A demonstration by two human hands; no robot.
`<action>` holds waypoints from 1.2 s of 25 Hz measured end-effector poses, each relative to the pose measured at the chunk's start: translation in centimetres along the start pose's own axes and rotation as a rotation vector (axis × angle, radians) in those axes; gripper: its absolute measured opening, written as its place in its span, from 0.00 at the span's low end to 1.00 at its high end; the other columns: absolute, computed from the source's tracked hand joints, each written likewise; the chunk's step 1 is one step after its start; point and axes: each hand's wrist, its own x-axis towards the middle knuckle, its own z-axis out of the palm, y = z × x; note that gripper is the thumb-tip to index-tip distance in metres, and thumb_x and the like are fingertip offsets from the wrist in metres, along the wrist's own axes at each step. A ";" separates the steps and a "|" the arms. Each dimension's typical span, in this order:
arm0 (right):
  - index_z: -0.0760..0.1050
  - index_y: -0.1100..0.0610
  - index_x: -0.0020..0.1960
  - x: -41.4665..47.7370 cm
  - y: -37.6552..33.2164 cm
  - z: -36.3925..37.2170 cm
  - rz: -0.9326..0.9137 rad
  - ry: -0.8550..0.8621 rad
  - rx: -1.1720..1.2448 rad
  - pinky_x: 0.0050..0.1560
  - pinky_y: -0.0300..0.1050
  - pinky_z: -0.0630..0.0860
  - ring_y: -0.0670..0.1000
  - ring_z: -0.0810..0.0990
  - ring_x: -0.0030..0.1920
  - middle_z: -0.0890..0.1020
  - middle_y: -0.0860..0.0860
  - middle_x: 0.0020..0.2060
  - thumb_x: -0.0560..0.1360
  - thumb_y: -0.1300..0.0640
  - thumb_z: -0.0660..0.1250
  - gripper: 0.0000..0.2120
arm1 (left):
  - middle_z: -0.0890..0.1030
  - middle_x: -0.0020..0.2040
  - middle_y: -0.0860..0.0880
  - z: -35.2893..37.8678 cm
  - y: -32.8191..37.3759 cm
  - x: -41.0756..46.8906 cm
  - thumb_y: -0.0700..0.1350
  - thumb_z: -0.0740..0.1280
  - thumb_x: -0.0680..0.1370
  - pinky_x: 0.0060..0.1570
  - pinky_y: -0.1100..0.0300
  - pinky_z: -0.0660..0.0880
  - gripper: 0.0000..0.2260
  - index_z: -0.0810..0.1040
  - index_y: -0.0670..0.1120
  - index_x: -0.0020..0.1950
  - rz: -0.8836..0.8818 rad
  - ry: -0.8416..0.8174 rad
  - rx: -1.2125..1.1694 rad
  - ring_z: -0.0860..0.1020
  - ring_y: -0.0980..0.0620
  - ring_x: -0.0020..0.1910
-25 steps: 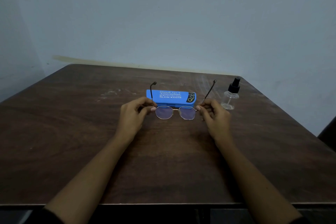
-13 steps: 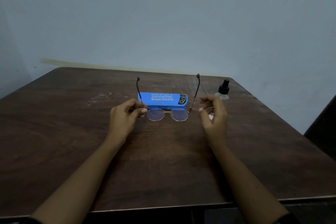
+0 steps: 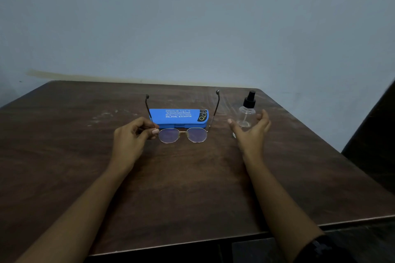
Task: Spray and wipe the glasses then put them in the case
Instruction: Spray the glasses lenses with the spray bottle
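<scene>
One of your hands, the left hand [image 3: 130,136], pinches the glasses [image 3: 182,134]; your right hand [image 3: 253,129] fingers spread open beside the spray bottle [image 3: 248,111]

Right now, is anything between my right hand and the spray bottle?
Nothing visible. The right hand is open just in front of the spray bottle, with only bare table around it. The glasses, pinched by the left hand, and the closed blue case sit off to the left.

one head view — forward and down over the table [image 3: 192,177].
</scene>
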 end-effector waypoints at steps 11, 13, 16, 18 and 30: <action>0.59 0.56 0.69 0.7 0.5 0.1 0.046 -0.076 0.046 0.40 0.24 0.70 0.54 0.73 0.59 0.71 0.55 0.64 0.72 0.65 0.66 0.29 | 0.79 0.36 0.55 -0.2 0.0 -0.1 0.36 0.68 0.71 0.36 0.80 0.71 0.06 0.77 0.46 0.38 -0.003 -0.050 0.084 0.77 0.71 0.35; 0.59 0.55 0.69 0.5 0.3 -0.1 0.033 -0.064 0.062 0.46 0.30 0.69 0.54 0.73 0.59 0.72 0.55 0.63 0.72 0.65 0.66 0.29 | 0.79 0.37 0.53 -0.2 -0.1 -0.1 0.35 0.68 0.71 0.36 0.79 0.72 0.05 0.78 0.44 0.39 -0.005 -0.039 0.069 0.77 0.70 0.34; 0.57 0.55 0.70 -0.2 -0.6 -0.3 -0.012 -0.086 0.097 0.43 0.31 0.69 0.50 0.74 0.54 0.72 0.55 0.62 0.72 0.66 0.65 0.30 | 0.80 0.36 0.52 -0.2 -0.3 0.0 0.35 0.68 0.71 0.35 0.78 0.72 0.03 0.79 0.41 0.40 -0.007 -0.018 0.047 0.78 0.67 0.32; 0.55 0.55 0.71 -0.7 -1.2 -0.2 -0.045 -0.125 0.156 0.35 0.25 0.71 0.46 0.75 0.46 0.72 0.56 0.60 0.73 0.68 0.64 0.31 | 0.81 0.36 0.52 -0.2 -0.4 0.1 0.34 0.68 0.71 0.34 0.77 0.72 0.02 0.79 0.39 0.39 -0.014 0.007 0.008 0.78 0.66 0.30; 0.56 0.45 0.70 -3.6 -3.9 -0.1 -0.179 -0.297 0.244 0.55 0.27 0.68 0.34 0.71 0.57 0.67 0.36 0.61 0.73 0.57 0.68 0.31 | 0.79 0.35 0.54 -0.8 -0.9 0.9 0.33 0.67 0.72 0.33 0.78 0.71 0.03 0.79 0.39 0.41 -0.018 0.198 -0.058 0.78 0.68 0.29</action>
